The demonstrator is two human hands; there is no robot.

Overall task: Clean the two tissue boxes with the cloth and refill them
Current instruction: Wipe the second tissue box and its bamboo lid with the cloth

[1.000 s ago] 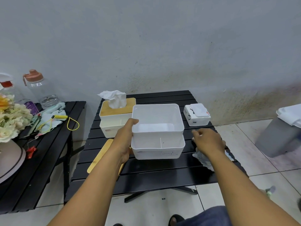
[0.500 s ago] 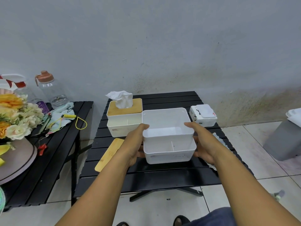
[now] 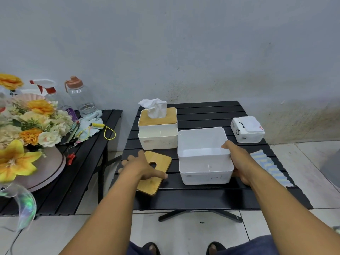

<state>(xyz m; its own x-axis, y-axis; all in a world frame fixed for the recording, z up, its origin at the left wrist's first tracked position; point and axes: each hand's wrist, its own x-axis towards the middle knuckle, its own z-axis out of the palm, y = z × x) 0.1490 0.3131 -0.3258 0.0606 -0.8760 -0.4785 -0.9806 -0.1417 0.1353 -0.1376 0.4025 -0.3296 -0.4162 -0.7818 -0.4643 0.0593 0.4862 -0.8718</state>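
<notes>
Black slatted table under both hands. Open tissue box, empty: right hand grips its right wall, thumb on rim. Lidded tissue box beyond left hand, which lies flat, fingers spread, on wooden lid. Cloth just right of right hand.

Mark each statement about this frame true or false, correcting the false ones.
1. The open tissue box in front holds no tissues. True.
2. The left hand grips that box. False: it rests on the loose bamboo lid; the right hand grips the box.
3. The far tissue box is closed, with a tissue poking out of its top. True.
4. The striped cloth lies inside the open box. False: it lies on the table, right of the box.
</notes>
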